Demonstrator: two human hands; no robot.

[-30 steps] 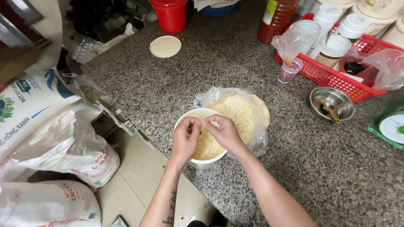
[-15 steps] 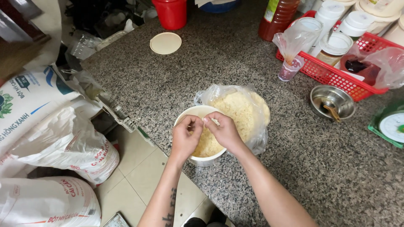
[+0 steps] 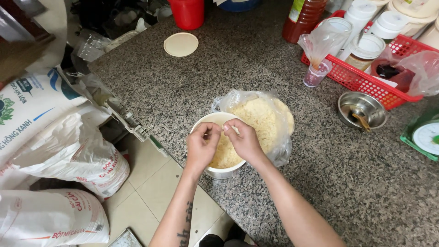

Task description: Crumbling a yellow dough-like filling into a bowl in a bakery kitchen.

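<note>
Crumbs (image 3: 256, 121), pale and grainy, fill a round white bowl (image 3: 206, 122) and crinkled clear bag (image 3: 274, 153) on the speckled granite counter (image 3: 238, 73); left hand (image 3: 201, 147) and right hand (image 3: 243, 139) each pinch a bit.

Both forearms rise from the lower edge and converge toward the middle. The left hand (image 3: 201, 147) is half curled, knuckles up, thumb and forefinger pinched together. The right hand (image 3: 244, 139) mirrors it just beside, its fingertips (image 3: 227, 129) bent inward in a light pinching grip, almost touching the left's. A dark tattoo runs along the left forearm.
</note>
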